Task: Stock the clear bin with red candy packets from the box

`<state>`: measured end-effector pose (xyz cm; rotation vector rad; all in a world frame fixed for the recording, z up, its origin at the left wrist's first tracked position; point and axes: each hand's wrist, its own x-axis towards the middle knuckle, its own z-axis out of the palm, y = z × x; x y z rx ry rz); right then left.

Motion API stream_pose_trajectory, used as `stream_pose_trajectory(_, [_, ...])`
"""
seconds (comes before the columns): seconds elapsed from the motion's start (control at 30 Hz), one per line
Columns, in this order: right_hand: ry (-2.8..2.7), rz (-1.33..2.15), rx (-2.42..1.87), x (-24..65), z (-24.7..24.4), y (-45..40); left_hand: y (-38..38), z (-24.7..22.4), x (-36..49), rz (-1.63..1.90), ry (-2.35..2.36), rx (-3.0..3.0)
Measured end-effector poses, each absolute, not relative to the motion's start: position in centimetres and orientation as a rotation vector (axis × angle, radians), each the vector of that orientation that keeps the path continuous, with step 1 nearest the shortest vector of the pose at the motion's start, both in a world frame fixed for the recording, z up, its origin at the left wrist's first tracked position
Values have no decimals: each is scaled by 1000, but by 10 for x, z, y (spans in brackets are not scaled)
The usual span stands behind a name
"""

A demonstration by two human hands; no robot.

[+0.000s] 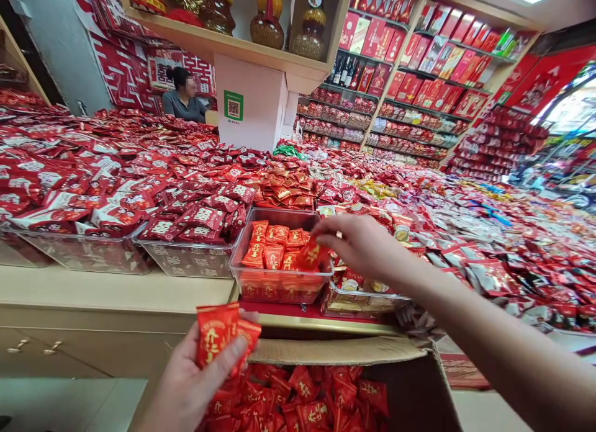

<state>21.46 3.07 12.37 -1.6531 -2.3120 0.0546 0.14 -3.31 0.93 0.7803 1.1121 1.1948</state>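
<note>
Several red packets with gold print [216,334] are held in my left hand [198,373], thumb across their front, above an open cardboard box [419,382] of similar packets. At the right side of a clear plastic bin [282,283], my right hand [356,243] pinches one red packet [311,254] between thumb and fingers. Inside that bin, red packets [273,256] lie in rows. The held packet is just over the bin's right part, and whether it touches the packets below I cannot tell.
Clear bins of dark red packets [186,258] stand left of the bin, and one with durian packets [363,298] stands right. A person [184,100] sits far back left. Beyond is a white pillar [251,103].
</note>
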Motion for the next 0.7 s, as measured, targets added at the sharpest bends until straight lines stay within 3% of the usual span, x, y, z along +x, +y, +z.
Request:
stream_pose_trajectory(0.07, [-2515,-115,-1788,209,129,66,-20,15,-4,1244,1100,806])
stream_pose_trajectory(0.27, [-2720,-68,-2037,194,115,141,-5,15,-13,1168,1060,759])
stream_pose_trajectory(0.53, [-2863,-28,-2241,192,102,173,-8,2,-18,1177,1028,740])
stream_pose_trajectory(0.7, [-2805,-185,-2220,199,80,180,-9,-4,-15,1211,1087,779])
